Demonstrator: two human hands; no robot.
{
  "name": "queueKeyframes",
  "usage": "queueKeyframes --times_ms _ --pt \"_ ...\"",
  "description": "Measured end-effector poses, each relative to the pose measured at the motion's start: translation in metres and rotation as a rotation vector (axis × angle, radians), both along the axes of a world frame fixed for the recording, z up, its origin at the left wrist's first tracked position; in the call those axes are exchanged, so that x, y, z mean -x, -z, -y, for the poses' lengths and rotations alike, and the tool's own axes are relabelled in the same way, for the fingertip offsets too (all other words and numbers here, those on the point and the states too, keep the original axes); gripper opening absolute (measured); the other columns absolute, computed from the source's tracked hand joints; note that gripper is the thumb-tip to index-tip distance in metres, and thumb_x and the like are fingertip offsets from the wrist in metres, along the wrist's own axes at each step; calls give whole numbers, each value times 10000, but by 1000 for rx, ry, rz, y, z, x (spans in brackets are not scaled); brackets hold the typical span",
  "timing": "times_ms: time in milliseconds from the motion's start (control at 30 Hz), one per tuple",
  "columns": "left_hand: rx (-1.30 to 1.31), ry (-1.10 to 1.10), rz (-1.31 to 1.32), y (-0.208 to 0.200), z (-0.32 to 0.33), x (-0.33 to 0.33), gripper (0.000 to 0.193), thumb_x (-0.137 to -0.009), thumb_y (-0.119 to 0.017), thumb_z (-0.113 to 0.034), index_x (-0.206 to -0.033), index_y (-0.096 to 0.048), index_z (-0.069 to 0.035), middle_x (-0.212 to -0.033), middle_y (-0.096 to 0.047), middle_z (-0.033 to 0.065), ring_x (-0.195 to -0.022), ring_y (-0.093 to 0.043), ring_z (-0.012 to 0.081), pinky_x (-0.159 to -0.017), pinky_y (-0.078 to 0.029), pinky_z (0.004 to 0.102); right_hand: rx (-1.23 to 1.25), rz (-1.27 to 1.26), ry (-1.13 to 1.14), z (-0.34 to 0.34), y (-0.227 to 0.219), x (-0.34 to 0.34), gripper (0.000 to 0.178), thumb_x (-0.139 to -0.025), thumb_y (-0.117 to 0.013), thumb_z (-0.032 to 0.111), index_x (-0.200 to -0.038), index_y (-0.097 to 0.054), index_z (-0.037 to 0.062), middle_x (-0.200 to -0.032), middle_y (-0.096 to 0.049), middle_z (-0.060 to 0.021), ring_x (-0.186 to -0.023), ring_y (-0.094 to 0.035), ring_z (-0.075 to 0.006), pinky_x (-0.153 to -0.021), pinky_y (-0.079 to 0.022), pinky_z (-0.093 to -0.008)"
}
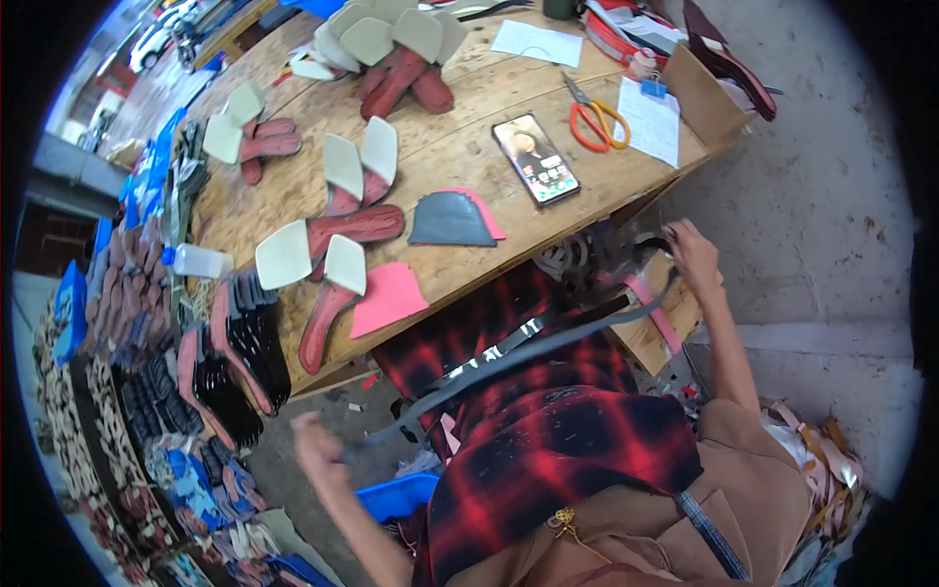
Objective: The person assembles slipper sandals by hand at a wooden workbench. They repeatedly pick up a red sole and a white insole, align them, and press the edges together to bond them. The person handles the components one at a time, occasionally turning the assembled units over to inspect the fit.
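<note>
A long grey-blue strip [536, 349] is stretched slantwise over my lap, above a red and black checked cloth [577, 430]. My left hand [321, 452], slightly blurred, is closed on its lower left end, out past the table's front edge. The other end runs up to my right hand [693, 256], whose fingers are closed on it beside an open drawer [650, 333]. A dark loop of material shows at those fingertips; whether it belongs to the strip I cannot tell. A pink strip [653, 311] lies over the drawer just below my right hand.
On the wooden table [460, 147] lie red soles with pale heel pieces [342, 168], pink [389, 299] and grey [452, 219] cut pieces, a phone [536, 159] and orange-handled scissors [593, 119]. A bottle [200, 261] stands at the left edge. Below sits a blue bin [399, 495].
</note>
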State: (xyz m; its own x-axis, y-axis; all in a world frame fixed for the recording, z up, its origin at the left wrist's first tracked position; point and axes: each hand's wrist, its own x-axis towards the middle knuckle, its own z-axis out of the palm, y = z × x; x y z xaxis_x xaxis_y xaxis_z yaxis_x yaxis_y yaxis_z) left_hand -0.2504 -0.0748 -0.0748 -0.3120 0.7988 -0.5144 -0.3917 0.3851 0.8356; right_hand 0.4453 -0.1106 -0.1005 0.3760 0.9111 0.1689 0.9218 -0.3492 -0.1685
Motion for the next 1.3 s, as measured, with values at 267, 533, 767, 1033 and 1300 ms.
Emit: queueKeyframes --times_ms 267,533,767,1033,1300 --pt "-144 848 345 -21 17 -215 686 -1028 -274 -555 -1196 -570 41 -667 -432 -40 -545 -323 51 -503 -263 210 -448 -207 -386 -130 -55 137 458 -883 -650 200 -1310 -500 133 -1125 -657 -135 -910 -664 -353 -744 -539 -413" --pt "-187 763 176 -31 -27 -233 570 -1047 -337 -447 -1245 -577 30 -727 -475 -23 -620 -348 55 -573 -276 212 -263 -640 -352 -141 -51 156 392 -990 -515 285 -1344 -488 118 -1061 -700 -159 -939 -671 -373 -802 -518 -428" --pt "-75 722 337 -19 -28 -251 292 -950 -617 -109 -1212 -591 16 -890 -621 31 -731 -548 75 -654 -444 212 -448 -703 -215 -143 -38 142 331 -993 -537 246 -1278 -521 80 -1144 -681 -140 -1006 -676 -307 -844 -513 -394" --pt "-56 724 294 -10 -35 -255 223 -919 -636 -64 -1127 -600 8 -915 -685 76 -772 -637 103 -722 -526 232 -382 -393 -300 -149 -31 146 362 -924 -614 164 -1265 -495 139 -1151 -661 -149 -967 -656 -376 -760 -527 -450" --pt "-109 534 226 -35 -65 -264 232 -926 -600 -57 -1135 -551 34 -981 -687 166 -812 -682 184 -713 -568 299 -324 -515 -226 -139 -40 157 280 -950 -597 186 -1218 -558 118 -1012 -690 -158 -869 -681 -315 -714 -524 -393"
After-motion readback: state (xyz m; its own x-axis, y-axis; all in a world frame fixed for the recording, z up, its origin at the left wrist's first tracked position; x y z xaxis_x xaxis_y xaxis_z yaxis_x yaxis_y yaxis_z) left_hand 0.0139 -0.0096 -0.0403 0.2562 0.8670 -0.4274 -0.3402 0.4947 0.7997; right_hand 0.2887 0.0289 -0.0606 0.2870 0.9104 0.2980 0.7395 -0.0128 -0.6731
